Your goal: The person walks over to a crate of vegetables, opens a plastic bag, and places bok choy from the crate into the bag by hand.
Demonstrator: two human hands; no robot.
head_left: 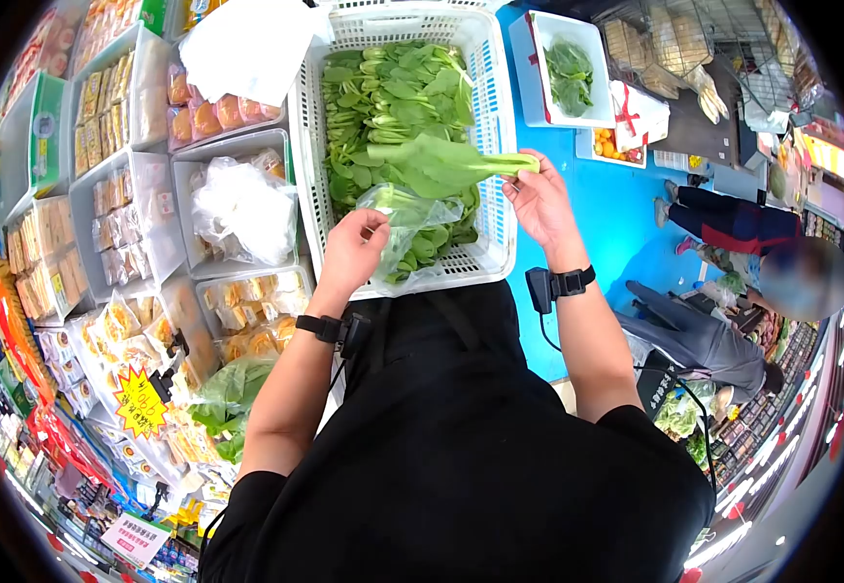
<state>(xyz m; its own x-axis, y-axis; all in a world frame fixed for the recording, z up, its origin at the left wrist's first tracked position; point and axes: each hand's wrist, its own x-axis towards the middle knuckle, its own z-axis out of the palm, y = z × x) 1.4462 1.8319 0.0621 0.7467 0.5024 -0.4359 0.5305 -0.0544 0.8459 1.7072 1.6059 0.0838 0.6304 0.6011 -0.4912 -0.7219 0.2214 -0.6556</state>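
My right hand (544, 198) grips a leafy green vegetable (441, 165) by its pale stem end, its leaves pointing left across the basket. In my left hand (355, 245) the fingers pinch the edge of a clear plastic bag (410, 231). Some greens show through or under the bag, and I cannot tell which are inside it. Both hands are over a white plastic basket (502, 107) with slotted walls. A thick pile of leafy greens (393, 92) fills its far part.
Bins of packaged bread (213, 119) line the left, one topped by white plastic bags (239, 209). Bagged greens (233, 394) lie near my left elbow. A white foam box (529, 73) with greens stands at the right on the blue floor (587, 233). Other people (733, 223) are farther right.
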